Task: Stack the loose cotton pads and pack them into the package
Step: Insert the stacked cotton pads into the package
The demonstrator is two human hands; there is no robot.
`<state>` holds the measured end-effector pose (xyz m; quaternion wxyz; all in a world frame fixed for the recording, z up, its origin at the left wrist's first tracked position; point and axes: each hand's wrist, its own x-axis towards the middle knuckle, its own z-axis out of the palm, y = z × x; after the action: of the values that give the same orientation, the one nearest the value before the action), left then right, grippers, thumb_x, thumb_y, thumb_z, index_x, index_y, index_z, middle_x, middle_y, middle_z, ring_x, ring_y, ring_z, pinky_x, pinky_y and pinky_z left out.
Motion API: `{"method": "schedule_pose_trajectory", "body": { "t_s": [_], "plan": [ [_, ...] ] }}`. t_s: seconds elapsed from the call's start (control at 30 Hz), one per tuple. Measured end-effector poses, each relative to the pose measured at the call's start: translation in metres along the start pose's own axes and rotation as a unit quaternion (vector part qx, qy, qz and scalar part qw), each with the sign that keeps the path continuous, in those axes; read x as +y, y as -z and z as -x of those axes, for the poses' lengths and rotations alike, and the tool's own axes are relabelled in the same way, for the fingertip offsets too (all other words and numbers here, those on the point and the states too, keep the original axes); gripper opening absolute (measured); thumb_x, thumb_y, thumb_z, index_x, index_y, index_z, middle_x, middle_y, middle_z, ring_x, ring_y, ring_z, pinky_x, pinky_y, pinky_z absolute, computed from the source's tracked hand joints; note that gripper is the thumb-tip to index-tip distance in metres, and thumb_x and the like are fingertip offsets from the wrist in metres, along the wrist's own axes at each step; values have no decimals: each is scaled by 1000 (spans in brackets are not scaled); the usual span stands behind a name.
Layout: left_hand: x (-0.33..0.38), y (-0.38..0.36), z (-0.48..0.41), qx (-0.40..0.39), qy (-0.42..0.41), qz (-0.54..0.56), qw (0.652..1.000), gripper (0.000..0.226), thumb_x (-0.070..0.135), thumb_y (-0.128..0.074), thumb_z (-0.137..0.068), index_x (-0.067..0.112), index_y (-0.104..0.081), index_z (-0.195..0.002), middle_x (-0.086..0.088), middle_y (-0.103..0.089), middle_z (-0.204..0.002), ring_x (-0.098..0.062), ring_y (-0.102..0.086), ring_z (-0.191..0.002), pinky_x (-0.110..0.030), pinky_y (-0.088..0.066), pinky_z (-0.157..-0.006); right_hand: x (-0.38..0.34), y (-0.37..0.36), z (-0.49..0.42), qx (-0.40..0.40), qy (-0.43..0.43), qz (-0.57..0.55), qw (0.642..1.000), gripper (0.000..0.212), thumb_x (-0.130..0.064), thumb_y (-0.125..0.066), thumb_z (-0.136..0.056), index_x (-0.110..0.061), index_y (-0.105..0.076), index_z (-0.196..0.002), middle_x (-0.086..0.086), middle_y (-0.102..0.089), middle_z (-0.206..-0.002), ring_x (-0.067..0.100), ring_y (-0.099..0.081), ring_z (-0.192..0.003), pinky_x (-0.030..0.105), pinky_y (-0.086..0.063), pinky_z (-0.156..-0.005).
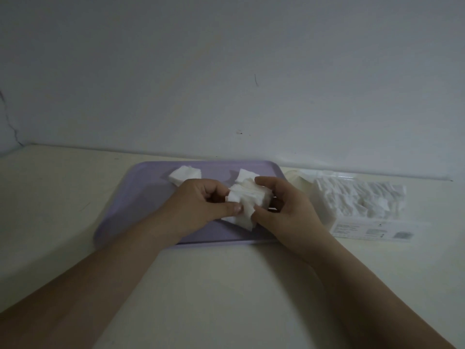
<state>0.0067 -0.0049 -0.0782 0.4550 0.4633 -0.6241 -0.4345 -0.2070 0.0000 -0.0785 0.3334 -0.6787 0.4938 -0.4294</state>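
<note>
Cotton shows up in three loose groups on the tray, plus what is already packed. The largest is the uneven bundle of white square cotton pads (pixel 247 197) that you hold between both hands, just above the middle of the lilac rectangular plastic tray (pixel 125 212). Its sheets are thin, soft and fanned out of line, with corners poking toward you, and they overlap too much to count. Your left hand (pixel 201 205) pinches the bundle's left side, thumb on the near face and fingers curled behind. Your right hand (pixel 286 210) grips the right side, thumb low at the near edge and index finger arched over the top. Two smaller groups lie near the tray's far rim: a small left pile (pixel 185 175) and a second pile (pixel 245 175) just behind the bundle, partly hidden by it. You have one tray, smooth, with rounded corners and a low raised lip, resting on the pale cream desk (pixel 226 285). One clear plastic package (pixel 364 200) lies on its side on the desk just right of the tray, beside your right hand. Its crinkled film is filled with rows of white pads with ragged-looking edges, and a printed label runs along its near face, too small to read. A plain grey wall (pixel 226 71) stands behind.
</note>
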Motion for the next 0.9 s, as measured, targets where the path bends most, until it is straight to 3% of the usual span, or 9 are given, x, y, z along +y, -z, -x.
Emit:
{"method": "schedule_pose_trajectory", "body": {
  "t_s": [0.1,0.2,0.3,0.37,0.5,0.57,0.67,0.73,0.9],
  "plan": [
    [0,-1,2,9,2,0,1000,17,9,-86,-78,4,-74,-89,-15,-78,-87,-13,-68,-77,-26,-56,-78,1,1,1,-5,-4,-24,1000,54,-12,-78,-83,-23,-61,-134,-2,-72,-121,9,-74,-103,32,-61,-90],
    [1,-1,3,15,14,2,1000,31,19,-92,-71,5,-70,-88,-8,-75,-81,-15,-66,-76,-30,-55,-76,0,2,2,-21,-6,-41,999,57,-18,-79,-82,-25,-59,-135,-1,-71,-122,11,-74,-103,35,-63,-88],
    [2,0,4,23,14,-26,999,57,34,-101,-54,20,-68,-100,0,-72,-92,-13,-61,-76,-31,-56,-74,-1,4,3,-57,-4,-50,997,63,-8,-76,-80,-29,-55,-135,-1,-68,-128,9,-72,-109,29,-58,-92],
    [5,-1,5,8,0,-80,997,65,31,-97,-59,37,-65,-115,8,-69,-107,-11,-60,-75,-28,-56,-74,-4,7,4,-89,-10,-51,995,72,-6,-69,-70,-31,-53,-136,-7,-66,-129,8,-69,-113,26,-55,-93],
    [7,-2,8,-54,-40,-131,989,49,12,-87,-77,31,-67,-118,27,-70,-83,-2,-59,-65,-16,-49,-65,-19,9,13,-189,-24,-24,981,96,-6,-88,-66,-27,-41,-148,-17,-60,-132,-10,-63,-110,11,-49,-88],
    [7,-2,9,-46,-40,-143,988,42,17,-90,-75,27,-69,-110,24,-69,-80,-1,-59,-63,-16,-48,-64,-22,3,15,-163,4,37,986,93,-11,-94,-71,-27,-40,-145,-15,-56,-135,-18,-59,-107,3,-44,-88],
    [7,1,7,-36,-45,-151,987,48,30,-95,-67,20,-68,-105,8,-66,-105,-15,-67,-71,-32,-59,-66,-24,2,13,-117,4,71,991,78,-18,-89,-79,-27,-47,-143,-15,-60,-129,-10,-61,-109,5,-44,-94],
    [9,2,9,-53,-28,-139,989,51,26,-95,-67,22,-66,-109,0,-68,-97,-20,-70,-70,-39,-62,-69,-19,5,11,-114,-11,76,991,78,-7,-79,-85,-21,-43,-152,-17,-61,-126,-6,-63,-110,7,-46,-94],
    [9,2,8,-56,-45,-153,986,43,24,-95,-69,30,-68,-103,6,-56,-79,-4,-44,-59,-17,-38,-58,-14,1,9,-131,-26,61,989,86,8,-57,-78,-27,-38,-154,-5,-58,-134,12,-61,-118,16,-45,-90]
  ]
}}
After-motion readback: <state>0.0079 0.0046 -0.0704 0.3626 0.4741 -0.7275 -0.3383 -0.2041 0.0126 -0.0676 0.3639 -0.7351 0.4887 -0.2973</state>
